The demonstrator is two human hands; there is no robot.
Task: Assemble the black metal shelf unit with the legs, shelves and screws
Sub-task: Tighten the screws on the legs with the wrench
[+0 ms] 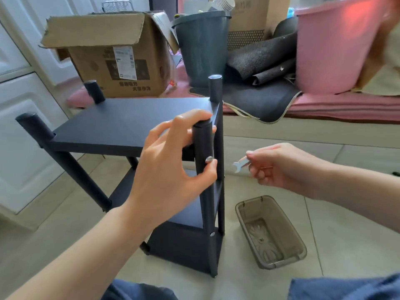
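The shelf unit (138, 126) stood upright on the tiled floor (346, 224), all four legs in and three shelves fitted. The left hand (173, 165) was wrapped around the near leg (204, 180), thumb just beside the upper screw (209, 159). The right hand (279, 167), near but apart, pinched a small flat wrench (240, 166) between its fingertips. This looked like the final tightening; the next move would likely call for seating the wrench's mouth on that screw head while the left hand steadied the leg
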